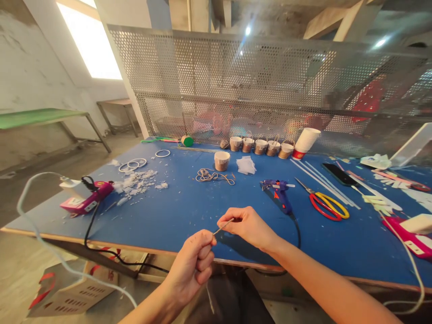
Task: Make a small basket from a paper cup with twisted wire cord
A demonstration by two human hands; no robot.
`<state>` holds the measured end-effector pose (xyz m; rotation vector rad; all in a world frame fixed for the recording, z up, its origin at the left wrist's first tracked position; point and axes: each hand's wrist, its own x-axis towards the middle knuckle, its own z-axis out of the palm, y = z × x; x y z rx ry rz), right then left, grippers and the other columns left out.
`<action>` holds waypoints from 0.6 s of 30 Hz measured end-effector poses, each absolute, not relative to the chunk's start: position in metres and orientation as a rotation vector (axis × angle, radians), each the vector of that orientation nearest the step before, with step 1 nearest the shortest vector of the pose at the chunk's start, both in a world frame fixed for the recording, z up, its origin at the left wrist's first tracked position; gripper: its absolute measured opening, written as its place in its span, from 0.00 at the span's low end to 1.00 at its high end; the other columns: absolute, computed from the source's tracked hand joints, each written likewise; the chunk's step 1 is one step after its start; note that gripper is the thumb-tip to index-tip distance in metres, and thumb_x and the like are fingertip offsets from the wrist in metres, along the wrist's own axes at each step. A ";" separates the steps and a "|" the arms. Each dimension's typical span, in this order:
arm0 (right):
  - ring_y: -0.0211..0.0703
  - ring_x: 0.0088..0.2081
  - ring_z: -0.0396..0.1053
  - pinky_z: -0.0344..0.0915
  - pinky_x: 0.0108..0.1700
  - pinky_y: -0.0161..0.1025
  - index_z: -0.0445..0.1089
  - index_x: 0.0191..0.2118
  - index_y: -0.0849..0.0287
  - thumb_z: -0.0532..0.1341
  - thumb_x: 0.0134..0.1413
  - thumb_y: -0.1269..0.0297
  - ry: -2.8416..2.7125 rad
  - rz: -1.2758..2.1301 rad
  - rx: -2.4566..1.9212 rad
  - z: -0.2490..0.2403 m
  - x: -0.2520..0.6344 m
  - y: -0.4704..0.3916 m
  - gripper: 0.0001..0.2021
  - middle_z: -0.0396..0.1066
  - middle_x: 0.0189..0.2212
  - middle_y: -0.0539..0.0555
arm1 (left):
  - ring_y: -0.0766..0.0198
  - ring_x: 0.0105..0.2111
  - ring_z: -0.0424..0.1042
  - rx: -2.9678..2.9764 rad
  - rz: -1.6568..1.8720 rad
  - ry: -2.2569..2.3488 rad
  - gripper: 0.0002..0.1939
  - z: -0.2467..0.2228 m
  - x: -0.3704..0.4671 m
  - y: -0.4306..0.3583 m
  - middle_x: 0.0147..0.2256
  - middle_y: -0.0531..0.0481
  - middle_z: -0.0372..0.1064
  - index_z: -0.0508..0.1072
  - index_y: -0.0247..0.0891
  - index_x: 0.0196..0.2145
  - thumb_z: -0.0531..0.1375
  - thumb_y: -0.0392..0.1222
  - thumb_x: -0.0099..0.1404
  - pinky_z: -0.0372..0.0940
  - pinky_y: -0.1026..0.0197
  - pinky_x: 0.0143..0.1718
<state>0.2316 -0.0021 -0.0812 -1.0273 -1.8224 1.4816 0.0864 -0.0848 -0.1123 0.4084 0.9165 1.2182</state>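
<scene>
- The left hand (196, 257) is curled into a loose fist, thumb and forefinger pinching a cord (222, 228); an end hangs below the hand.
- The right hand (249, 226) pinches the same cord between thumb and fingertips, so it runs short and slanting between the two hands, just above the table's (162, 213) near edge.
- Ahead of the hands, a cup (222, 161) stands upright by itself, white at the rim and brown lower down; its contents cannot be told.
- A loose coil (213, 176) of similar cord lies just in front of it.
- Behind, five small buckets (261, 147) stand upright in a row, brown outside and pale inside, with thin handles showing on some.
- Right of the row, paper cups (307, 140) are nested in one tilted stack, white above, red at the bottom.
- Under the table on the left sits a slotted crate (72, 297) with red strips; its inside is unclear.
</scene>
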 end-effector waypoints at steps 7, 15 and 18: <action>0.32 0.23 0.61 0.57 0.27 0.31 0.76 0.26 0.63 0.66 0.41 0.67 -2.312 1.687 -0.924 -0.054 0.237 0.030 0.05 0.70 0.20 0.47 | 0.78 0.12 0.34 0.483 1.034 1.033 0.12 -0.102 0.083 -0.086 0.12 0.66 0.40 0.68 0.36 0.21 0.65 0.46 0.49 0.36 0.74 0.09; 0.39 0.32 0.65 0.57 0.36 0.37 0.76 0.26 0.59 0.64 0.50 0.71 -2.638 0.673 -0.785 -0.042 0.234 -0.001 0.05 0.73 0.25 0.50 | 0.77 0.15 0.33 0.420 1.249 1.109 0.14 -0.102 0.086 -0.086 0.14 0.67 0.37 0.68 0.36 0.23 0.65 0.48 0.48 0.37 0.74 0.10; 0.41 0.31 0.62 0.54 0.35 0.39 0.76 0.27 0.58 0.60 0.56 0.70 -2.538 0.292 -0.763 -0.060 0.234 -0.021 0.09 0.72 0.25 0.51 | 0.77 0.15 0.34 0.379 1.308 1.071 0.13 -0.101 0.089 -0.088 0.15 0.66 0.37 0.67 0.36 0.23 0.65 0.48 0.49 0.38 0.74 0.10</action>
